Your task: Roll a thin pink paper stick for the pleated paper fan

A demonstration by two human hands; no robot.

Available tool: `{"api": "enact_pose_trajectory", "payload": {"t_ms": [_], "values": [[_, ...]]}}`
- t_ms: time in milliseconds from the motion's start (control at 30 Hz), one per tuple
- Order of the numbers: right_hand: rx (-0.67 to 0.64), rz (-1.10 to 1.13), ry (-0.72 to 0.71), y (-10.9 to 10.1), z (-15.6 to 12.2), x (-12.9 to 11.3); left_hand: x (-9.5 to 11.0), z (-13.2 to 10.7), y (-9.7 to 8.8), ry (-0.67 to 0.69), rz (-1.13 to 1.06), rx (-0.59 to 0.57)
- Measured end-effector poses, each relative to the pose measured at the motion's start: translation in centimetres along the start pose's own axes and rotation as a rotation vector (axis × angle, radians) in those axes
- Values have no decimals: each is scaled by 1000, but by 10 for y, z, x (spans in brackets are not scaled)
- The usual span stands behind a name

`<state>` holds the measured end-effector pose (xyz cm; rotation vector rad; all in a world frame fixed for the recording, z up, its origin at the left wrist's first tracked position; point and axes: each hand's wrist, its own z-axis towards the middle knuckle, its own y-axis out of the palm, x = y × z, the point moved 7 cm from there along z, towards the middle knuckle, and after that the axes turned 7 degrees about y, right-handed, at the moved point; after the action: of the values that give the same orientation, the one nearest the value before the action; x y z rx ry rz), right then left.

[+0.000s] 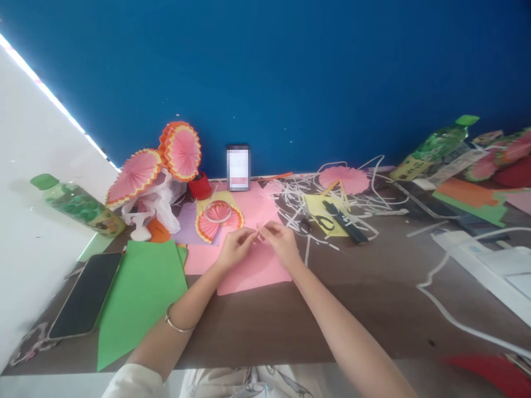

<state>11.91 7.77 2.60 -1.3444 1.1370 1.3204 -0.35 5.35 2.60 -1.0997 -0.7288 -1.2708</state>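
Observation:
My left hand [237, 247] and my right hand [282, 241] meet above the pink paper [253, 282], their fingertips pinched close together. Between them is something small and pinkish that I cannot make out against the paper. Just left of my left hand lies a folded paper fan [207, 225] in pink with an orange and yellow edge. A tape roll [218, 211] rests on top of that fan. Under it are sheets of yellow and purple paper [188, 221].
A dark phone [87, 296] and green paper [143, 293] lie at the left, near a bottle [81, 204] and finished paper rosettes [182, 152]. Another phone [238, 168] leans on the blue wall. Scissors [326, 222], a black-handled tool [346, 224] and paper strips [298, 190] lie right.

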Motion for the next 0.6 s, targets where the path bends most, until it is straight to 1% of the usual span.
{"api": "enact_pose_trajectory", "payload": {"t_ms": [100, 167, 333, 433, 533, 600], "values": [[65, -9, -27, -10, 0, -6, -2, -2, -1, -16, 16, 13], [76, -25, -43, -13, 0, -9, -2, -3, -1, -19, 12, 10], [74, 1, -49, -14, 1, -11, -2, -3, -3, -5, 23, 24], [85, 20, -63, -15, 1, -12, -1, -3, -2, 6, 36, 11], [90, 48, -60, -15, 1, -9, -1, -3, 0, -3, 26, -5], [85, 81, -44, -13, 1, -5, -2, -2, 1, -28, -20, -14]]}}
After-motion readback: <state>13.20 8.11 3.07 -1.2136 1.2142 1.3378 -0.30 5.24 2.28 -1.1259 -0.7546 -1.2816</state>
